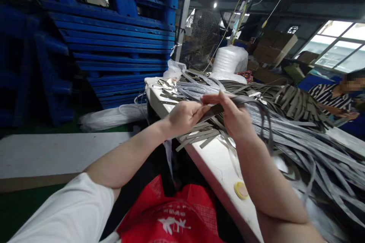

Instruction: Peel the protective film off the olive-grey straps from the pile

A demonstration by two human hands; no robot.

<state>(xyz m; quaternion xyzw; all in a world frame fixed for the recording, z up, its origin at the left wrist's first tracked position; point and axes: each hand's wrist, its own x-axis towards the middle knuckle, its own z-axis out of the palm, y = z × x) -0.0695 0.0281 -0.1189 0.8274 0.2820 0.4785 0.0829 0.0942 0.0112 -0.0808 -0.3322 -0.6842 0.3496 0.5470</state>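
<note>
Above the near edge of a white table (pixel 212 159), my left hand (pixel 182 117) is closed on one end of a dark grey-brown strip (pixel 215 111). My right hand (pixel 235 115) wraps round the same strip a little farther along, its fingers bent over it. From there the strip curves over the right wrist and hangs in blurred loops. Under and beyond my hands lie many loose grey-brown strips (pixel 207 136), and long bundles in clear plastic sleeves (pixel 308 152) spread to the right.
Blue pallets (pixel 119 45) are stacked at the left. A white plastic roll (pixel 228 62) stands at the table's back. Near the front edge lies a yellow tape roll (pixel 241 190). Another person in a striped top (pixel 332 97) sits at the far right.
</note>
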